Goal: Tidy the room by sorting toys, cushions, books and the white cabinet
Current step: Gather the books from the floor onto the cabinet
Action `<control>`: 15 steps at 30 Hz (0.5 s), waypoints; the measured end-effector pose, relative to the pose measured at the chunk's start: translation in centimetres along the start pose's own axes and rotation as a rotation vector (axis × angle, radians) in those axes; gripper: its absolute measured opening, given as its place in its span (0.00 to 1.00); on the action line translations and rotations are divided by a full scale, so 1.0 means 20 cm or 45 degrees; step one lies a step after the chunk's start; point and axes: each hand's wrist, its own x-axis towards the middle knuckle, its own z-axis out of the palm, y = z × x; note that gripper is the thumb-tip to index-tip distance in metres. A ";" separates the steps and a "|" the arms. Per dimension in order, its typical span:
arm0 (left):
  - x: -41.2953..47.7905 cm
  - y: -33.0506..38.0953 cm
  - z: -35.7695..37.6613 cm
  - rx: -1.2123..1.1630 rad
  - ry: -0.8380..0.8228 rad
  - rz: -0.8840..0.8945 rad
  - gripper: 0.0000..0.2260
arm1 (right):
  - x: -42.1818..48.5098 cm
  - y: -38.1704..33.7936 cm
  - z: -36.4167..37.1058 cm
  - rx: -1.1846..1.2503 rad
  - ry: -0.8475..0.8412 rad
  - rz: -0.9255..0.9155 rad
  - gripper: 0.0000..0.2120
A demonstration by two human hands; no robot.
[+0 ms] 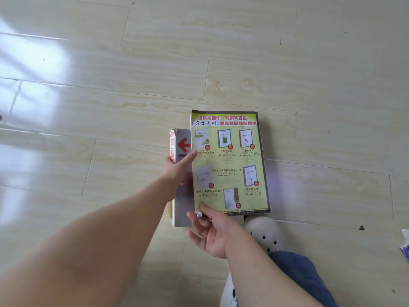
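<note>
I hold a green magazine [230, 160] flat above the pale wooden floor [110, 107], its cover of small book pictures and red headlines facing up. My right hand [212, 231] pinches its near left corner, thumb on top, the other fingers spread loosely below the edge. Under the magazine's left side lies a grey book [182, 142] with a red arrow; only a strip of it shows, the rest is covered. My left hand [177, 171] grips that book from the left, thumb across its cover with the tip touching the magazine's edge, the fingers hidden underneath. Just below the magazine's near edge I see my white shoe [265, 231] with dark holes, and nearer still a blue trouser leg [298, 269]. Well to the magazine's right, some papers [405, 247] are cut off by the frame; I cannot tell what they are.
</note>
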 end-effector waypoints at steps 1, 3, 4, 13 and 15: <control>-0.01 -0.01 0.00 0.007 0.007 0.024 0.22 | 0.00 0.01 0.01 -0.075 0.010 0.013 0.10; 0.00 -0.04 0.00 0.021 0.053 0.042 0.24 | 0.00 0.03 0.03 -0.209 0.029 0.056 0.11; 0.00 -0.05 0.00 0.026 0.074 0.035 0.26 | 0.01 0.04 0.04 -0.341 0.044 0.085 0.14; 0.00 -0.02 -0.04 0.074 0.022 -0.003 0.23 | -0.01 -0.25 -0.10 -0.999 0.974 -0.809 0.06; -0.01 -0.01 -0.07 0.085 0.021 0.013 0.23 | 0.02 -0.27 -0.14 -1.137 1.176 -0.853 0.12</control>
